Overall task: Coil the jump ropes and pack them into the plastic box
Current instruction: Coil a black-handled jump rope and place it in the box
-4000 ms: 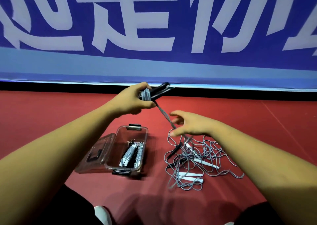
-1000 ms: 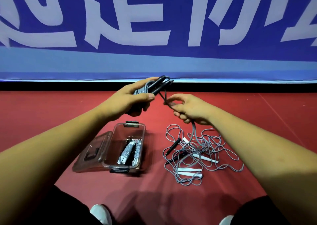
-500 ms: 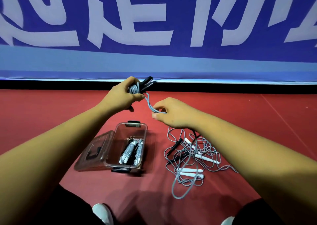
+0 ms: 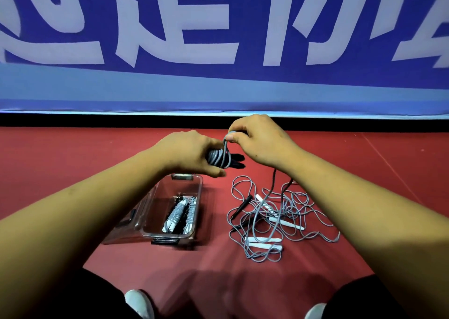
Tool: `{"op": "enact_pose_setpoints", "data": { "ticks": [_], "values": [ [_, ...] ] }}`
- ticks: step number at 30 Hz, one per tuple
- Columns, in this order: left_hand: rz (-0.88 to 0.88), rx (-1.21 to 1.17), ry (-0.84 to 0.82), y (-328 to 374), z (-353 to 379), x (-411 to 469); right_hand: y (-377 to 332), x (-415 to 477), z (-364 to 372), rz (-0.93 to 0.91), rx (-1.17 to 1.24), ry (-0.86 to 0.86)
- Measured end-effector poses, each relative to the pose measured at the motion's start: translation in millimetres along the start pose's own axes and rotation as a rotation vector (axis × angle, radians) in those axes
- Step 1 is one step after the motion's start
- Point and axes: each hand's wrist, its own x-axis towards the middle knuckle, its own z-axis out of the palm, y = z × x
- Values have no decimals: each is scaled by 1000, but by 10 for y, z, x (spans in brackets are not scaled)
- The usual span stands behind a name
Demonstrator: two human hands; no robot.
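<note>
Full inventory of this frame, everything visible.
box: 1, clear, open, floor left of centre
lid: 1, clear, flat at box's left
coiled ropes: 2, grey, inside box
loose ropes: count unclear, grey, tangled right of box
white handles: at least 4, white, in tangle
black handle: 1 sure, black, tangle's left edge
held rope: 1, grey, black handles, above box
banner: 1, blue, white characters, back
floor: 1, red
shoes: 2, white, bottom edge
left hand: 1, grips held rope's coil
right hand: 1, pinches its strand
</note>
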Motion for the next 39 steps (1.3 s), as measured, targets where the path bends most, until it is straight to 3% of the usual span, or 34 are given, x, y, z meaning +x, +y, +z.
{"op": "enact_pose_setpoints", "data": {
  "ticks": [9, 14, 17, 21, 24, 27, 34, 39],
  "values": [
    [12, 7, 76, 89, -7, -26, 7, 20, 17, -1, 147, 10],
    [53, -499, 40, 49, 2, -82, 84, 102, -4, 50, 267, 18],
    [84, -839, 38, 64, -56, -145, 225, 72, -42, 207, 498, -53],
    [19, -1002, 145, 55, -82, -160, 284, -19, 60, 292, 603, -229],
    [-112, -1143, 270, 17, -82, -98, 188, -16, 139, 286, 627, -169],
    [-187, -1228, 295, 0, -69, -35, 151, -26, 186, 258, 561, -158],
    [-297, -1080, 222, -148, -36, -17, 33, -43, 119, -21, 62, -274],
    [-191, -628, 74, -170, 52, 14, -50, -32, 136, -87, -135, -273]
  ]
}}
